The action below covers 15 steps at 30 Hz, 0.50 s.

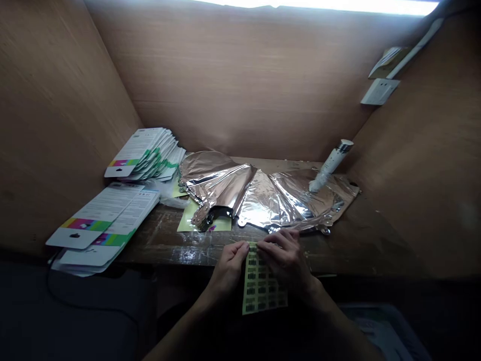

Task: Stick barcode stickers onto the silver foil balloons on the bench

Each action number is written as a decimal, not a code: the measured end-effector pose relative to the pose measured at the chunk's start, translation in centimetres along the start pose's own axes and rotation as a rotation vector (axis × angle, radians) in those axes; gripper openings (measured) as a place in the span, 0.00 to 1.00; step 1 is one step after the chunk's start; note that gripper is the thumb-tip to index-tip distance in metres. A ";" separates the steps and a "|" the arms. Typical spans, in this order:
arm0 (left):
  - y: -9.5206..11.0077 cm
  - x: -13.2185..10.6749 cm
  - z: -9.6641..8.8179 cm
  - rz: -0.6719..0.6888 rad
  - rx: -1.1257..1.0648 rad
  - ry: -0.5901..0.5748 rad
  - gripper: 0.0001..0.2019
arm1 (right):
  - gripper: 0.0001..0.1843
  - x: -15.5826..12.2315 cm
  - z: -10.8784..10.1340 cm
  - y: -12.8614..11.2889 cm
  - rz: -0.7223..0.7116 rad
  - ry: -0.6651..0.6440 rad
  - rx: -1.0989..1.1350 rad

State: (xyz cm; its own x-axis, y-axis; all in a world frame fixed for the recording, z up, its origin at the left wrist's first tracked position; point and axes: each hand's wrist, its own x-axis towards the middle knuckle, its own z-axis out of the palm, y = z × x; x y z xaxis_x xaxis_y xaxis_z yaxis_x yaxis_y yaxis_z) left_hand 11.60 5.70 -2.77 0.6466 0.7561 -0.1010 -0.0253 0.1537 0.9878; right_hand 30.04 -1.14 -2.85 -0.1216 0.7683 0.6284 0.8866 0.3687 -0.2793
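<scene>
A yellow sheet of barcode stickers (262, 291) hangs below the table's front edge, its top end between my two hands. My left hand (229, 263) pinches its upper left corner between thumb and fingers. On the other side my right hand (287, 255) is closed at the sheet's upper right, its fingers bent over the top row. Whether a single sticker is between the right fingertips is too small to tell. Just beyond the hands, flattened rose-gold foil balloons (259, 193) lie spread over the table.
Two stacks of printed cardboard packaging cards, a back stack (139, 145) and a front stack (108, 220), sit at the left. Behind the right hand, a white cylinder (330, 165) leans on the foil. A socket (380, 92) is on the right wall. A plastic bin (387, 331) stands below right.
</scene>
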 end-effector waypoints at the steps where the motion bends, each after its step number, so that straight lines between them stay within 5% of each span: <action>1: -0.1 -0.1 0.1 0.019 0.032 -0.001 0.21 | 0.07 0.1 0.1 -0.1 0.014 0.008 -0.010; 8: -1.0 -0.9 2.1 0.181 0.270 0.164 0.20 | 0.11 -0.5 -0.8 -1.5 -0.010 0.022 -0.144; 15: -1.6 -0.8 2.6 0.253 0.370 0.246 0.19 | 0.22 -2.0 0.4 1.8 -0.243 -0.031 -0.201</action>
State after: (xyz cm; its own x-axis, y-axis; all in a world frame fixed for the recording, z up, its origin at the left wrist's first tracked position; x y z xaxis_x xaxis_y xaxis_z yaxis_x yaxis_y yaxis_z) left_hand 13.11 3.18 -3.98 0.4557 0.8745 0.1662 0.1420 -0.2557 0.9563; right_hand 31.69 -1.78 -4.88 -0.3519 0.6871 0.6357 0.8998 0.4355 0.0273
